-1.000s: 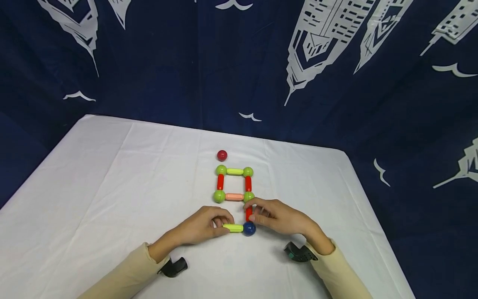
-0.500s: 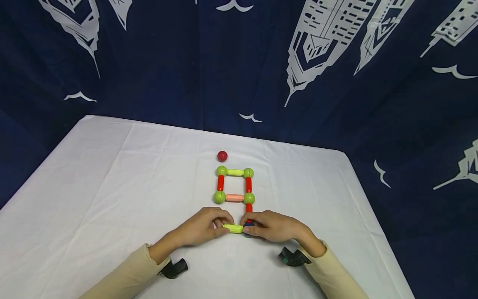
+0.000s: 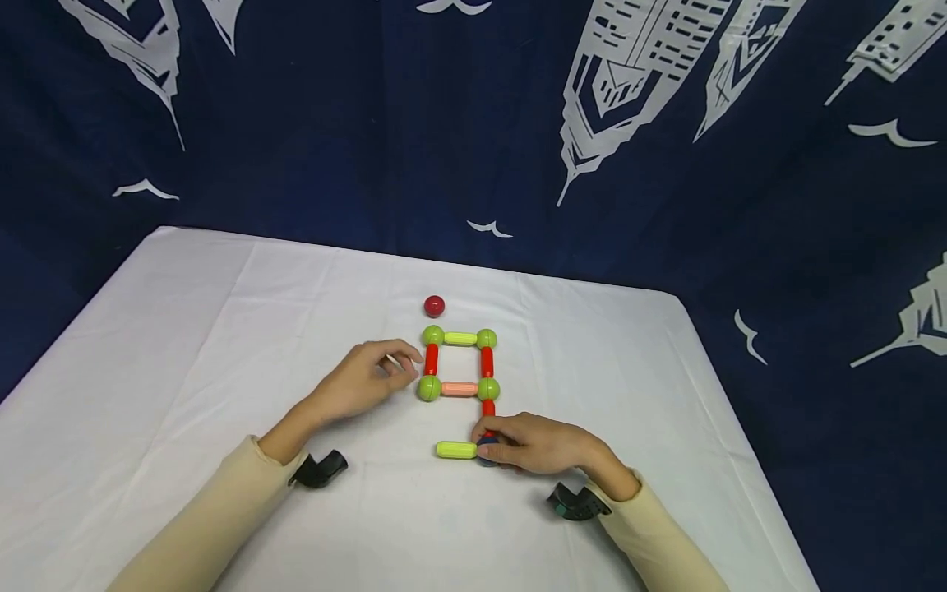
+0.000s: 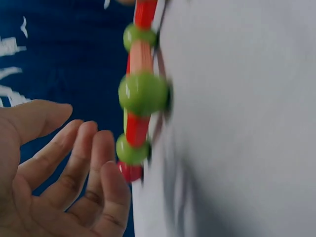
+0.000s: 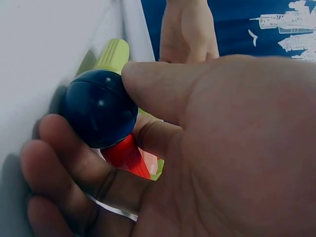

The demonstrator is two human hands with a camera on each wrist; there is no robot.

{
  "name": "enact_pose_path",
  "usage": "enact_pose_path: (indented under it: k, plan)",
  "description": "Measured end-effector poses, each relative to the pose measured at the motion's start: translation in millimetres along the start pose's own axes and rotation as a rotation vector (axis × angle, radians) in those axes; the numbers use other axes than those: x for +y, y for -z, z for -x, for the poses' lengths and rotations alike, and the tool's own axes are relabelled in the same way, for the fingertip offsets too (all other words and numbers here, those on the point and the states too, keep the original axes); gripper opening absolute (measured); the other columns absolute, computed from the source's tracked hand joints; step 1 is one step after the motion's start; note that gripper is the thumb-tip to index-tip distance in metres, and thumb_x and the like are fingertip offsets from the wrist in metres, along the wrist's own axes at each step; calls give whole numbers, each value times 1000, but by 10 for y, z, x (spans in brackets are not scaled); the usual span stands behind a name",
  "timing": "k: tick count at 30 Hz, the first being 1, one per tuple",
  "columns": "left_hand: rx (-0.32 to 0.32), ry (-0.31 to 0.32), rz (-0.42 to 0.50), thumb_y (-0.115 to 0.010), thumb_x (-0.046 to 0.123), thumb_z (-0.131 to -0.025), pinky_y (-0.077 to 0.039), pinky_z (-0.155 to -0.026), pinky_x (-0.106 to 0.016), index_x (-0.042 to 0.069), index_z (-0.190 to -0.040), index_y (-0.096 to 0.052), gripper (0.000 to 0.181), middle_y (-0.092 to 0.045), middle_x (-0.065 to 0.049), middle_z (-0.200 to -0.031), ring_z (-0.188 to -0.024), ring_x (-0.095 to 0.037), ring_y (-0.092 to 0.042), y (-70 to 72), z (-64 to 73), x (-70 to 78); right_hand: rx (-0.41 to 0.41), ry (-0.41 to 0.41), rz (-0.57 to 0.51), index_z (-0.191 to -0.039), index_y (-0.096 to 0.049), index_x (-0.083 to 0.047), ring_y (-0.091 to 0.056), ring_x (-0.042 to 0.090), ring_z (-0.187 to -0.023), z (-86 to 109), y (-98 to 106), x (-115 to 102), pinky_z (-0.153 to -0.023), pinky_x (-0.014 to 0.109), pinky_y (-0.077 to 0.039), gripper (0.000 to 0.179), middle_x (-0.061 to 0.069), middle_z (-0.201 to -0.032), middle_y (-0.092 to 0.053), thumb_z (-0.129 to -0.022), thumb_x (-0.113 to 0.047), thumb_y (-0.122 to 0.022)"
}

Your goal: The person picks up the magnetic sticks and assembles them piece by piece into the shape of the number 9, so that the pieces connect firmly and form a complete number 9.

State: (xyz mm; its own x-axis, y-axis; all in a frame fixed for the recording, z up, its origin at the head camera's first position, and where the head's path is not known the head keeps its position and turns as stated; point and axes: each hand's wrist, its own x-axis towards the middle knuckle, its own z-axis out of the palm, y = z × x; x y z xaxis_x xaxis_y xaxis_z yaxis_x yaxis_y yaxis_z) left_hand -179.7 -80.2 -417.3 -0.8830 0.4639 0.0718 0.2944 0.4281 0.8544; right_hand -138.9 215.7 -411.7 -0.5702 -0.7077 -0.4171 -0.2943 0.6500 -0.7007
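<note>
My right hand [image 3: 536,444] grips a dark blue ball [image 5: 101,106] between thumb and fingers. A lime-yellow rod [image 3: 455,450] extends left from that ball along the table. A red rod [image 3: 488,408] leads from it up to a green ball [image 3: 488,389], the lower right corner of a square of rods and balls. The square's lower side is a pink rod [image 3: 459,389], its upper side another lime-yellow rod [image 3: 460,338]. My left hand [image 3: 366,378], fingers loosely bent and holding nothing, hovers just left of the square, near its left red rod [image 3: 431,359].
Beyond the square lies a loose red ball [image 3: 434,306]. Everything sits on a white cloth-covered table [image 3: 222,395]. A dark blue curtain [image 3: 311,123] with white building prints hangs behind the far edge.
My left hand has let go of the lower lime-yellow rod and moved up and left, beside the square. My right hand went from the red rod down to the blue ball and stays there.
</note>
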Motion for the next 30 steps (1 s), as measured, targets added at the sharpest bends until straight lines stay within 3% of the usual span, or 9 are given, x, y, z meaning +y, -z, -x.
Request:
enact_pose_path:
  k: [4,8,12,16,19,24,30]
  plan:
    - [90,14,-4,-68,12,-94,-49,-77,-33,7,-118,-68,25,-68,-6,-98,-88,-20,-63,117,-239,-83,1,-21,3,-113,-58,-26,-44,2,-56,-2,8,-4,-59,19,-36,14,-10,-66,-49,-105,-36,-53]
    - [148,5,3,-69,10,-93,-46,-72,-29,8,-121,-67,29,-60,-6,-92,-82,-20,-59,146,-481,-195,1,-23,6,-113,-58,-27,-44,2,-55,-10,14,-9,-59,19,-35,14,-11,-66,-49,-104,-37,-52]
    - [140,58,87,-68,11,-95,-39,-65,-25,9,-127,-65,33,-50,-4,-89,-75,-19,-48,144,-706,-294,-3,-20,4,-112,-58,-26,-44,3,-55,-21,15,-6,-58,20,-35,14,-11,-65,-48,-105,-37,-52]
    - [135,128,177,-67,11,-96,-39,-66,-24,11,-132,-62,37,-48,-3,-87,-76,-18,-46,143,-896,-370,-7,-28,0,-112,-58,-28,-44,3,-55,-33,9,-3,-58,19,-35,13,-9,-65,-49,-105,-36,-52]
    - [143,164,199,-67,9,-95,-39,-67,-23,11,-134,-61,39,-48,-3,-85,-77,-18,-47,141,-1000,-420,-10,-34,-6,-111,-58,-29,-44,3,-54,-42,6,-6,-57,19,-35,11,-8,-65,-50,-104,-36,-53]
    - [134,169,215,-67,5,-94,-35,-67,-23,9,-136,-60,43,-42,-4,-85,-79,-18,-41,121,-1107,-456,-5,-42,4,-111,-58,-31,-43,3,-54,-39,14,-12,-57,19,-35,10,-8,-64,-50,-104,-37,-53]
    - [113,203,134,-69,8,-94,-33,-76,-30,11,-135,-60,43,-39,-4,-87,-83,-20,-40,50,-1160,-412,-5,-42,12,-111,-57,-30,-44,2,-54,-11,14,-6,-58,19,-35,11,-10,-65,-50,-104,-38,-53]
